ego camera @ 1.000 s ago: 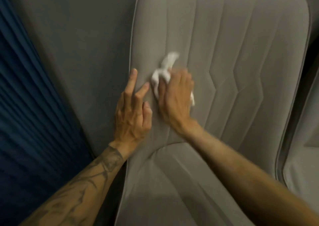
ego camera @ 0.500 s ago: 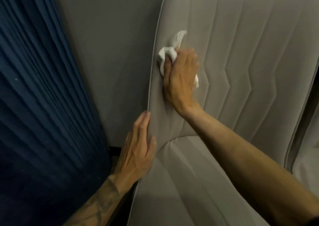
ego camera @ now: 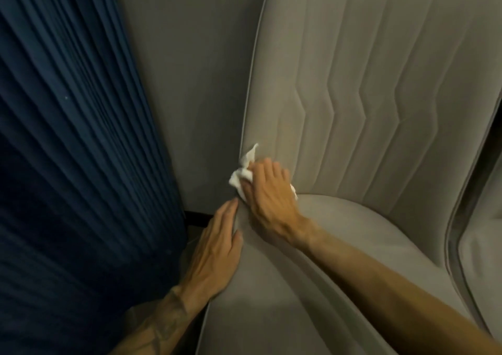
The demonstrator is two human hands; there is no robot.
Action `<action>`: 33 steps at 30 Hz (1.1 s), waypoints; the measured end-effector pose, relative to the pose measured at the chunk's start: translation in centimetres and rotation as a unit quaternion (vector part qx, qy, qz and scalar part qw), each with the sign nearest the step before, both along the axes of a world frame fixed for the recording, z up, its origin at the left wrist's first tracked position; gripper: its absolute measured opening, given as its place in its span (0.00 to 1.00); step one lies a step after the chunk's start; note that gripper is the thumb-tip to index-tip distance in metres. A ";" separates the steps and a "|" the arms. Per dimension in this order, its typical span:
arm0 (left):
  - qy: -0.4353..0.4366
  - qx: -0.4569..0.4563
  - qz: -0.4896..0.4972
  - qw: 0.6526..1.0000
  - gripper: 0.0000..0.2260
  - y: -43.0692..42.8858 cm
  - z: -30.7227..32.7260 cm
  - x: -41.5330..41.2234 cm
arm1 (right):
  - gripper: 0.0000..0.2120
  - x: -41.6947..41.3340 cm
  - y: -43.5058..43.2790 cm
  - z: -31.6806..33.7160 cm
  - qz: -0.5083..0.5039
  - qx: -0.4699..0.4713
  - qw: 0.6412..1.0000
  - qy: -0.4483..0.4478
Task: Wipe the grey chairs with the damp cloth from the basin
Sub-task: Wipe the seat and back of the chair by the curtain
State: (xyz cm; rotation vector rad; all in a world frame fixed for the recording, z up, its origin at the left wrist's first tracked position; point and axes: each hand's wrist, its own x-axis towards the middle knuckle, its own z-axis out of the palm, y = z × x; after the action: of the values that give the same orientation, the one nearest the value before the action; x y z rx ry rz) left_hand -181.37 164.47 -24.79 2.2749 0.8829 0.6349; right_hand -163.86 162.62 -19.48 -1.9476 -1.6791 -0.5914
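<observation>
Low on the left edge of the grey chair (ego camera: 380, 83), where the quilted backrest meets the seat, the right hand (ego camera: 269, 197) holds the white cloth (ego camera: 237, 178) against the piping. Its fingers are bent over the bunched cloth, which sticks out above the knuckles and again at the far side of the hand. The thumb is hidden, so the grip looks like a clamp on the cloth, but I cannot say how tight it is. Half a second ago this hand and the cloth were higher up the same edge of the backrest; they have slid down to the crease. The left hand (ego camera: 217, 248) lies flat with straight fingers along the left rim of the seat, holding nothing. Its fingertips are now just beside the right hand, whereas before a gap lay between them. A pleated blue curtain (ego camera: 68, 164) hangs at the left, a grey wall (ego camera: 190, 83) stands behind, and a second chair (ego camera: 486, 259) shows at the right edge.
</observation>
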 end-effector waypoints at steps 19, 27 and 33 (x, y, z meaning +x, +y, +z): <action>0.064 -0.020 0.006 0.998 0.29 -1.4 -2.2 -1.3 | 0.19 0.7 -4.7 -4.0 -0.038 -0.211 0.971 0.107; 0.084 -0.121 0.039 0.988 0.27 -1.2 -1.8 -0.9 | 0.15 -6.7 -7.9 -4.3 0.010 -0.136 0.974 0.182; 0.139 -0.318 0.141 0.927 0.23 -4.7 2.8 -3.4 | 0.21 -10.9 -9.9 -2.4 0.036 -0.272 0.954 0.123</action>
State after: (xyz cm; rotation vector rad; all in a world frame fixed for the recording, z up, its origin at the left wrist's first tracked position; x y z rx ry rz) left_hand -184.77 159.78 -22.01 1.6751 1.3425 0.0974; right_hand -174.72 152.71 -21.85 -2.1953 -1.8689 0.1656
